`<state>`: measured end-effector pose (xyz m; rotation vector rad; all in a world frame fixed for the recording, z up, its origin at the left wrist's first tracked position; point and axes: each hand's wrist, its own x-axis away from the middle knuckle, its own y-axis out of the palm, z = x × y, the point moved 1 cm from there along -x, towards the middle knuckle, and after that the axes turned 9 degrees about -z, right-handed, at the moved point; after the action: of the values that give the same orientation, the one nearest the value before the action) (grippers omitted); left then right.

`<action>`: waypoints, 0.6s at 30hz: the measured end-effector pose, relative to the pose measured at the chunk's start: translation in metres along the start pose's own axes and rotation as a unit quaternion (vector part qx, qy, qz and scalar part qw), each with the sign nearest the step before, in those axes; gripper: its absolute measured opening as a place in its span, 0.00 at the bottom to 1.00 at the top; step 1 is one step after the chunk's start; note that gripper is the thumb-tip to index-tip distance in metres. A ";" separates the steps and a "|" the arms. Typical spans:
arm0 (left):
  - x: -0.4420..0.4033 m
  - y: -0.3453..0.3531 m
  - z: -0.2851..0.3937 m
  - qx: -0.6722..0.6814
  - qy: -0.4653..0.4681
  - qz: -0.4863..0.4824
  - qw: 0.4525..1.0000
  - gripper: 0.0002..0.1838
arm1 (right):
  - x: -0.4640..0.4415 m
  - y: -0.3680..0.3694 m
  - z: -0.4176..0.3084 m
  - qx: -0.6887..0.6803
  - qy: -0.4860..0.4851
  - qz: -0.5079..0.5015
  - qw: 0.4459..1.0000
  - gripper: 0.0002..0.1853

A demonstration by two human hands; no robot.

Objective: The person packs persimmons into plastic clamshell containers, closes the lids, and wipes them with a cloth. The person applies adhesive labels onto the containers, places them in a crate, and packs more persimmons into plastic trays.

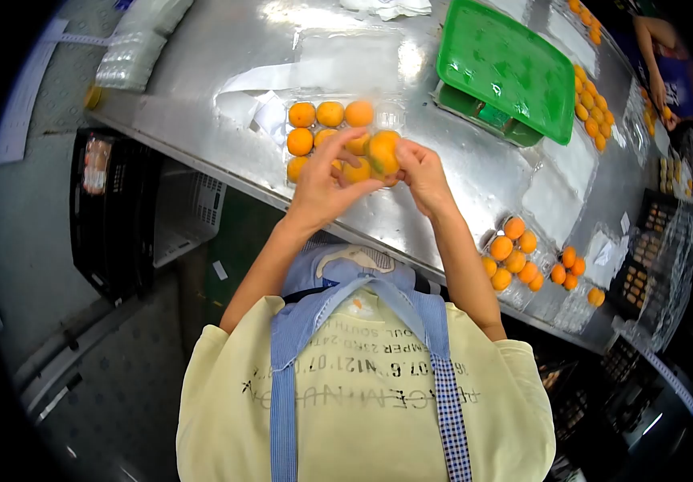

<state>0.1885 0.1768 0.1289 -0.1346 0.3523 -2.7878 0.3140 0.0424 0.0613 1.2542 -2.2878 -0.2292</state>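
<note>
Over a block of oranges in a clear tray [301,114] on the metal table, my right hand [425,177] grips an orange [383,150] between thumb and fingers. That orange is slightly blurred and has a greenish patch. My left hand [322,185] is on its left, fingers curved and apart, with the thumb tip close to the fruit's lower side. Whether that thumb touches it is unclear. The oranges stand in rows, partly hidden by my hands.
A green lid [507,68] covers a container at the upper right. More oranges [515,261] are grouped near the right front edge. Stacked clear trays [134,60] are at the upper left, above a black crate [110,209]. Another person's arm [650,60] shows at the far right.
</note>
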 end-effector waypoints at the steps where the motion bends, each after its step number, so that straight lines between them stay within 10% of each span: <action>1: -0.003 -0.006 -0.004 -0.015 0.021 -0.021 0.999 0.33 | 0.001 0.010 0.003 -0.007 -0.009 0.011 1.000 0.22; 4: -0.005 -0.024 -0.018 0.003 0.064 -0.054 0.996 0.33 | 0.002 0.035 0.008 -0.015 -0.027 0.038 0.999 0.21; 7: 0.000 -0.046 -0.045 0.337 -0.096 -0.074 0.934 0.26 | 0.000 0.044 0.008 -0.003 -0.039 0.056 0.998 0.20; 11: 0.001 -0.058 -0.056 0.466 -0.164 -0.095 0.864 0.22 | 0.003 0.063 0.006 0.087 -0.078 0.116 0.986 0.17; 18: -0.003 -0.060 -0.065 0.410 -0.196 -0.152 0.878 0.21 | 0.008 0.085 -0.007 0.206 -0.179 0.111 0.956 0.25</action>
<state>0.1640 0.2476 0.0815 -0.5654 -1.0162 -2.8348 0.2520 0.0842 0.1026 1.2072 -2.8766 0.1227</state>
